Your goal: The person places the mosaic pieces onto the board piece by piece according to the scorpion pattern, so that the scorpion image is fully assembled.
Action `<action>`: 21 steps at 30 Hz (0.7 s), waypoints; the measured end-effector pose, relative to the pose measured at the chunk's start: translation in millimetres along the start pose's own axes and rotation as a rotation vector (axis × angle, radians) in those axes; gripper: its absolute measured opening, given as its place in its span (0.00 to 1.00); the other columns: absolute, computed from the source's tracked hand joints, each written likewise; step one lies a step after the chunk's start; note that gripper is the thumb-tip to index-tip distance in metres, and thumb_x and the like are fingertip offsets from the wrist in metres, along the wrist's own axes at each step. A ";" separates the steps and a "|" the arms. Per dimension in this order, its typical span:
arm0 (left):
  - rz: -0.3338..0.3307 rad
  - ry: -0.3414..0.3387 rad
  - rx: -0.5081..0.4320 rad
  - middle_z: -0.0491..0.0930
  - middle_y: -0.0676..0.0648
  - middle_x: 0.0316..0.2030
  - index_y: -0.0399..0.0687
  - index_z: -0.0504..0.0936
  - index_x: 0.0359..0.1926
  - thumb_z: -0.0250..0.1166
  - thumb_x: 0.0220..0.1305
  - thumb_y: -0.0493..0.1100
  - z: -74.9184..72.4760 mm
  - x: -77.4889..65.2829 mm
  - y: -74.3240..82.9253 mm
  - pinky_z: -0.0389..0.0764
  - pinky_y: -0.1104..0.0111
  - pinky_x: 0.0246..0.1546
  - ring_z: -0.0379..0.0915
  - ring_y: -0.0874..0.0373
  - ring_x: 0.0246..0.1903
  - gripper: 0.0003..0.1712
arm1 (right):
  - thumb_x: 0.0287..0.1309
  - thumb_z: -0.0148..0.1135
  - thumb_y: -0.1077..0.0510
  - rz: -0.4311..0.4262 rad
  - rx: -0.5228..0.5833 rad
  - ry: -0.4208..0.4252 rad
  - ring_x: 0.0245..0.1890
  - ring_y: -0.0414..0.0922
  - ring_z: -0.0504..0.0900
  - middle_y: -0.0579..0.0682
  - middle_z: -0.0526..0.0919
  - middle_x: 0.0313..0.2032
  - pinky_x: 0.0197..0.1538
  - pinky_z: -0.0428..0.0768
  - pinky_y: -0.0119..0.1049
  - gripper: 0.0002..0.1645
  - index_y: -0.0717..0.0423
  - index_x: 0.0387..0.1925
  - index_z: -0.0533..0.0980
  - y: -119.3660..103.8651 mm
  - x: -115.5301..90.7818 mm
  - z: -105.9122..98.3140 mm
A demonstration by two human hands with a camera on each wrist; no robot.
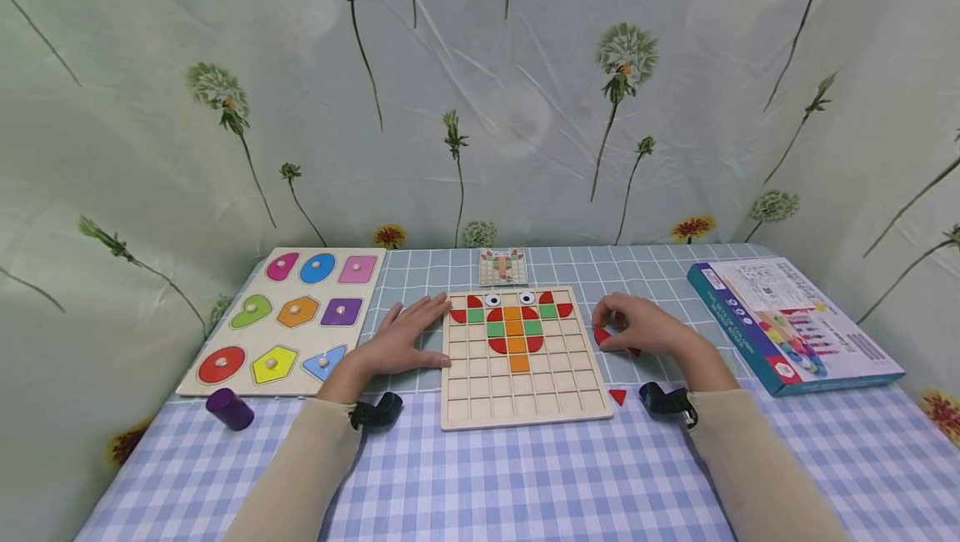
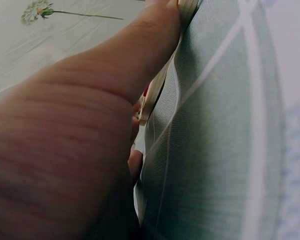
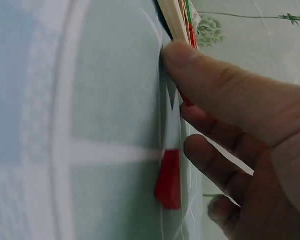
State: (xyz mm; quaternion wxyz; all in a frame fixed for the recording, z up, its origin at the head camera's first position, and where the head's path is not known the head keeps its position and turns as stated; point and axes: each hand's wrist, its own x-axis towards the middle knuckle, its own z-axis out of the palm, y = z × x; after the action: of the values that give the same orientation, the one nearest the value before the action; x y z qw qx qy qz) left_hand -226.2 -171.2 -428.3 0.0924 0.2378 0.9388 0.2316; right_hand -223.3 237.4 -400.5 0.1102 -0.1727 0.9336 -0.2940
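A wooden grid board (image 1: 480,413) lies in the middle of the table, with red, green and orange pieces and two eye pieces set in its upper cells. My left hand (image 1: 401,338) rests at the board's left edge, fingers straight and thumb touching the side. To the right of the board, my right hand (image 1: 645,325) pinches a red puzzle piece (image 1: 602,336) between thumb and fingers, low over the cloth. Another red piece (image 3: 169,182) lies by the curled fingers in the right wrist view. Nearer the front sits a red triangle (image 1: 617,397). The held piece's exact shape is mostly hidden.
Behind the board is a small pattern card (image 1: 503,267). A knobbed shape puzzle (image 1: 292,283) lies at left, with a purple cylinder (image 1: 230,409) in front of it. On the right lies a teal-edged box (image 1: 795,325). A floral curtain (image 1: 525,108) hangs behind the table.
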 end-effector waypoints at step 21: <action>-0.025 -0.011 0.020 0.48 0.50 0.80 0.57 0.55 0.78 0.70 0.54 0.68 1.2 0.7 1.3 0.31 0.39 0.77 0.36 0.46 0.80 0.57 | 0.63 0.65 0.60 -0.026 0.091 0.054 0.40 0.46 0.77 0.50 0.82 0.41 0.45 0.80 0.34 0.13 0.50 0.49 0.80 -26.6 5.9 8.8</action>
State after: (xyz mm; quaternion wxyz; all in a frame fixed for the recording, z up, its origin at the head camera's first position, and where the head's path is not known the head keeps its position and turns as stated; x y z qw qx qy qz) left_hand -226.0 -169.4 -428.7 0.0980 0.2284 0.9434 0.2196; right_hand -219.2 210.2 -392.5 0.0887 -0.1717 0.9195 -0.3424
